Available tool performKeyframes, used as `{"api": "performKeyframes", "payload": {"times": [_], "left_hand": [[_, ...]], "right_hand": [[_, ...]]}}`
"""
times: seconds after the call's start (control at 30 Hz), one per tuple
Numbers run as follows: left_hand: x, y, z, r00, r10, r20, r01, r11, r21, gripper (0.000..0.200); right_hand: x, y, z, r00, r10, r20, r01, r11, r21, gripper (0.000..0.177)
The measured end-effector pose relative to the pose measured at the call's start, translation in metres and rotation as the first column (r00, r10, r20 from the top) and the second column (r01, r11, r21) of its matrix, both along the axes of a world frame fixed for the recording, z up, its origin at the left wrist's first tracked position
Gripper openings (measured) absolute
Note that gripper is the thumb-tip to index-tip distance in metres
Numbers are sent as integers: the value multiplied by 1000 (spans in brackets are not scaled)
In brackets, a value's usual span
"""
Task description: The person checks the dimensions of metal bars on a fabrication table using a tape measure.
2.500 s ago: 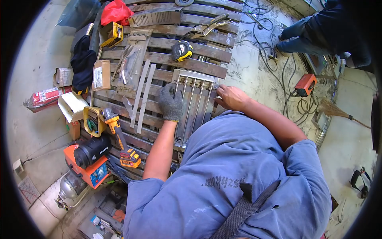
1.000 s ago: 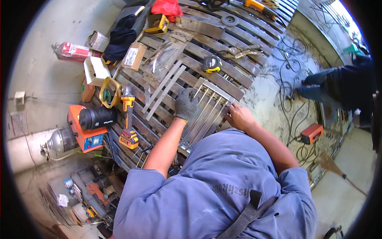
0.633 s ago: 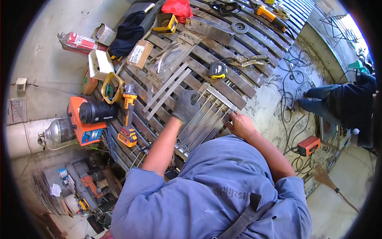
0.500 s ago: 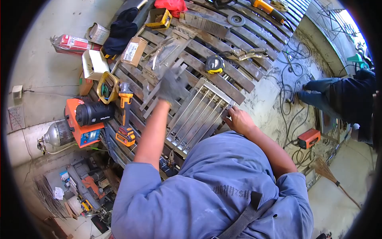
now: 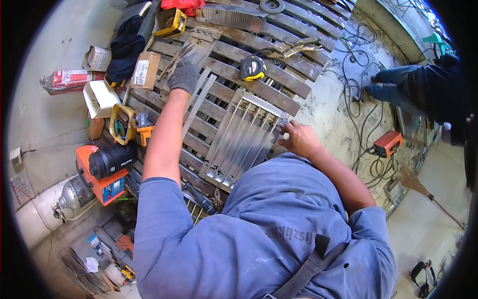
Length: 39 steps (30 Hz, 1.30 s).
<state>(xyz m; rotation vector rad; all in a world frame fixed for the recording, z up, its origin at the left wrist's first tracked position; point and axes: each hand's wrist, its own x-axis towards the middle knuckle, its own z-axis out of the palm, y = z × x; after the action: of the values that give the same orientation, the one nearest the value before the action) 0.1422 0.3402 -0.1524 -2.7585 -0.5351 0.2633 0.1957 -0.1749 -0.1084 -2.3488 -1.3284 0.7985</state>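
My left hand, in a grey glove, is at a heap of thin metal pieces on the slatted bench. Its fingers are bent together, and what lies between them is hard to make out. Two flat metal strips rest just to its right. A rectangular metal frame with parallel rods lies on the slats in front of my body. My bare right hand holds this frame's right upper corner between thumb and fingers. Beyond the frame sits a black and yellow tape measure.
Locking pliers and a grinding disc lie farther up the bench. On the left are a cardboard box, a yellow container and an orange machine. A person stands at right near floor cables.
My left hand has moved up and left, from over the flat strips to the thin metal pieces. My right hand remains at the frame's corner. The view has shifted, and the bench appears farther left.
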Motion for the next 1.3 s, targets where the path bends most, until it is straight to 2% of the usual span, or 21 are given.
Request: {"api": "performKeyframes", "payload": {"times": [0.03,0.07,0.13,0.17,0.2,0.23,0.3,0.37,0.43,0.47,0.5,0.6,0.63,0.7,0.8,0.83,0.93,1.03,1.13,1.3], "left_hand": [[-10,38,-51,981,-191,-34,194,974,119,40],[-12,26,-44,985,-163,49,158,983,95,37],[-16,-24,11,970,-102,220,95,995,42,32],[-18,-68,53,929,-248,274,224,968,117,28],[-26,-107,66,936,-257,240,253,966,48,28],[-35,-147,77,941,-268,207,278,960,-19,29],[-52,-234,107,923,-386,-15,378,910,-170,24],[-70,-283,92,794,-544,269,603,654,-457,21],[-85,-324,97,850,-410,331,522,571,-634,23],[-89,-332,93,863,-384,328,500,554,-666,23],[-91,-339,89,876,-357,323,476,536,-697,23],[-98,-338,92,898,-315,307,435,541,-720,24],[-100,-333,96,904,-306,300,425,553,-716,24],[-105,-309,90,873,-282,398,484,611,-626,23],[-101,-269,82,845,-234,480,499,668,-552,23],[-97,-263,82,841,-215,496,493,682,-541,24],[-90,-258,84,869,-281,407,476,697,-536,27],[-84,-264,84,887,-321,332,460,679,-572,29],[-84,-262,76,864,-340,372,502,638,-584,29],[-86,-269,71,873,-320,369,485,655,-580,36]], "right_hand": [[2,-4,3,1000,-20,4,20,1000,3,50],[2,-10,7,999,-41,10,41,999,6,51],[3,-19,18,986,-152,63,144,982,121,49],[1,-23,22,969,-230,85,209,956,206,49],[-3,-27,28,946,-309,101,269,919,289,49],[-5,-27,38,932,-331,150,246,879,409,48],[-6,-22,60,908,-237,346,56,885,461,47],[-11,-20,54,838,-145,526,-138,877,461,45],[-19,-31,41,858,45,511,-206,943,263,42],[-25,-38,34,865,137,482,-240,958,159,41],[-29,-42,28,908,115,402,-199,965,171,31],[-37,-58,15,969,151,196,-172,981,95,22],[-40,-63,8,984,82,161,-107,983,152,19],[-46,-72,-9,995,-52,84,28,966,257,17],[-47,-73,-12,979,-200,30,184,941,284,23],[-48,-70,-25,966,-253,56,212,895,392,31],[-48,-45,-47,961,-271,53,207,835,510,34],[-52,-22,-40,943,-330,45,285,869,405,43],[-58,-8,-48,935,-352,56,309,880,361,47],[-66,-3,-51,937,-345,52,314,898,309,43]]}}
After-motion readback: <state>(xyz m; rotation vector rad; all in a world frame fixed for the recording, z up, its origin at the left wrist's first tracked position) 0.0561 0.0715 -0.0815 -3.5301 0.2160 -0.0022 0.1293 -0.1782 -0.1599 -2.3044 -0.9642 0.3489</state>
